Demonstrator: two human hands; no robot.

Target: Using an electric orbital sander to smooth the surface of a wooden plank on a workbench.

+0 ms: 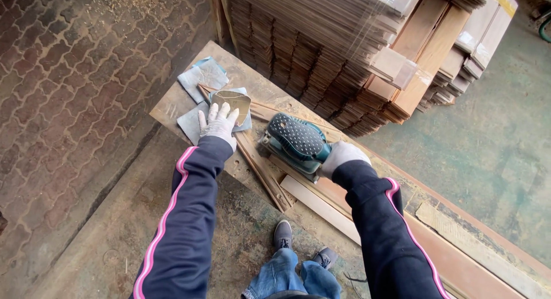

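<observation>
Gloved hands: two, the left hand (218,122) and the right hand (340,156); electric sander (298,143), green: one; sandpaper sheets (202,75), grey: three at least, overlapping; workbench (172,106): one; wooden strips (261,167) lying on it: several, exact count unclear; stacks of boards (321,52): two; shoes (282,234): two.
</observation>
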